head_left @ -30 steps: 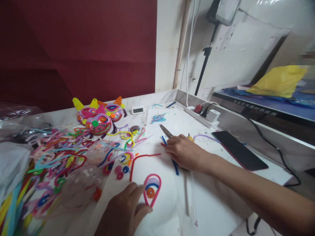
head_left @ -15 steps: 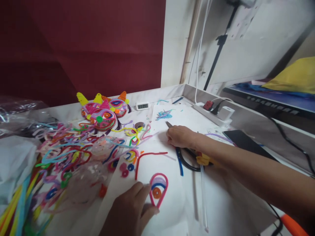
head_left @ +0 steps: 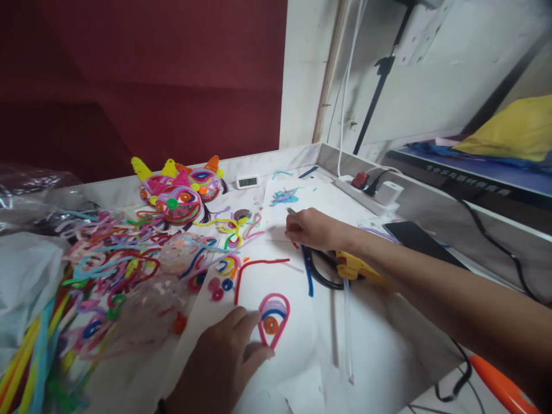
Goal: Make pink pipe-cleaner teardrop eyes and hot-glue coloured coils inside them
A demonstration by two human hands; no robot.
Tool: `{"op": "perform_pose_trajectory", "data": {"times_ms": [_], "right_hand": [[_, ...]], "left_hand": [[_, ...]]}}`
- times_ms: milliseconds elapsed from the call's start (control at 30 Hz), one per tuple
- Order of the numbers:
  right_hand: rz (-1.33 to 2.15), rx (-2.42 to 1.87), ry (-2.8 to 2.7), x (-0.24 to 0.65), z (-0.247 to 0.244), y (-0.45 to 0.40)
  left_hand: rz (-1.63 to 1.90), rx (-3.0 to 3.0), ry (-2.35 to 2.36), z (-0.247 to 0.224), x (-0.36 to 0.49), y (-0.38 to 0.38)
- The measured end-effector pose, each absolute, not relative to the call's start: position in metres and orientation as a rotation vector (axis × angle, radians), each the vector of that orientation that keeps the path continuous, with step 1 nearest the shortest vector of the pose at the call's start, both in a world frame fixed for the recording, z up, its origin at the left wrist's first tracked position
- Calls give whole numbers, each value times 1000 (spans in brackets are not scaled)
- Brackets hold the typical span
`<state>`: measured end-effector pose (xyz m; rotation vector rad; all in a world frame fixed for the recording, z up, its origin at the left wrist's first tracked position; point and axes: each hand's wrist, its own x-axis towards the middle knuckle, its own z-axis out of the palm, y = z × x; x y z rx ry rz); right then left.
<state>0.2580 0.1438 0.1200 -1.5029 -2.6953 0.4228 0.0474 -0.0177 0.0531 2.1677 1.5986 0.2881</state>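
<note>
On the white paper lies a pink teardrop loop around a purple arc, a blue arc and an orange coil. My left hand touches the loop's left edge and lower tip with thumb and fingers. Farther forward, my right hand is closed on a small metal tool, probably tweezers, whose tips point up and left. A bent red pipe cleaner lies beyond the loop. Beneath the right forearm are a yellow glue gun with a clear stick and a blue strip.
Tangled pipe cleaners and plastic bags cover the left side. Behind them stand decorated animal masks. A small digital clock is at the back. On the right are a power strip, a phone and black cables.
The whole view has shifted slightly, with items appearing a little up and left. A small red piece now shows by the right hand. Both hands keep nearly the same pose.
</note>
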Motion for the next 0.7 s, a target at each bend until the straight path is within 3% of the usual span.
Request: {"op": "perform_pose_trajectory", "data": {"times_ms": [500,700], "right_hand": [[1034,-1210,-2238,295,119,82],[1298,-1093,-2050,298,115,65]], "left_hand": [[523,2263,1556,55,43,-13],[814,2144,1535,65,38,-9]]}}
